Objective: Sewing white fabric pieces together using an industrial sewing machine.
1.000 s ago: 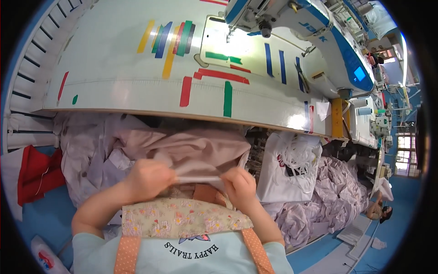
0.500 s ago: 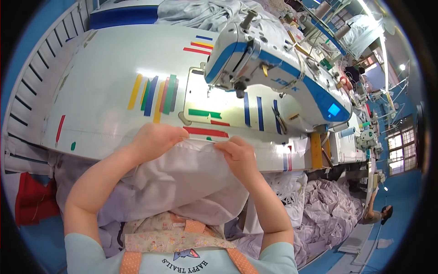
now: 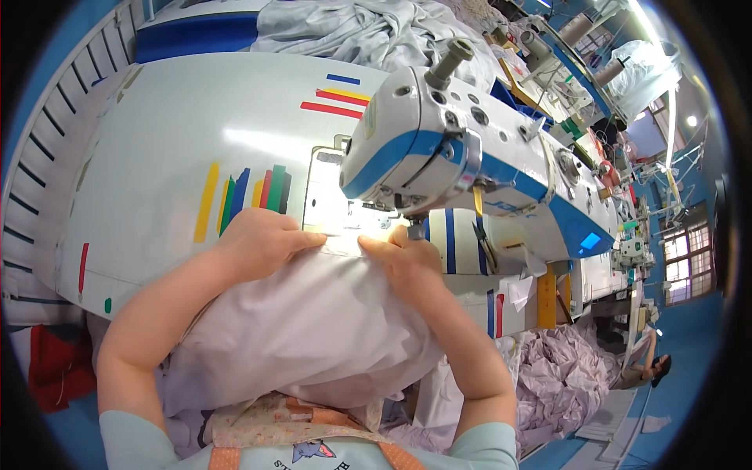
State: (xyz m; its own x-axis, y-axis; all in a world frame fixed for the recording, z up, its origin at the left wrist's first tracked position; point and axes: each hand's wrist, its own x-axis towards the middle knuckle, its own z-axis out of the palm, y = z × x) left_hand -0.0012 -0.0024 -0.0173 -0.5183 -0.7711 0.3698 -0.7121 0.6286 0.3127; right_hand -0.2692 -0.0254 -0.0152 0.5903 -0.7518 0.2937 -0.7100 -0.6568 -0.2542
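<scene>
A pale lilac-white cloth [image 3: 298, 329] hangs from the table's front edge over my lap, its top edge lying flat in front of the sewing machine [image 3: 501, 168]. My left hand [image 3: 262, 244] grips that edge on the left, fingertips pressed together. On the right, my right hand [image 3: 409, 257] holds the same edge, its index finger laid along the cloth just below the lit needle area. A short stretch of edge runs between the two hands. The machine head partly hides the presser foot, and whether the cloth reaches under it I cannot tell.
Coloured tape strips [image 3: 235, 200] mark the white table [image 3: 172, 125]. Thread snips [image 3: 484, 244] lie right of the needle area. Crumpled cloth is heaped behind the table [image 3: 352, 31] and at lower right [image 3: 560, 376]. Another person [image 3: 646, 368] sits far right.
Both hands have moved the cloth edge forward, from the table's front edge to just before the needle area. The view has shifted, with the machine appearing nearer.
</scene>
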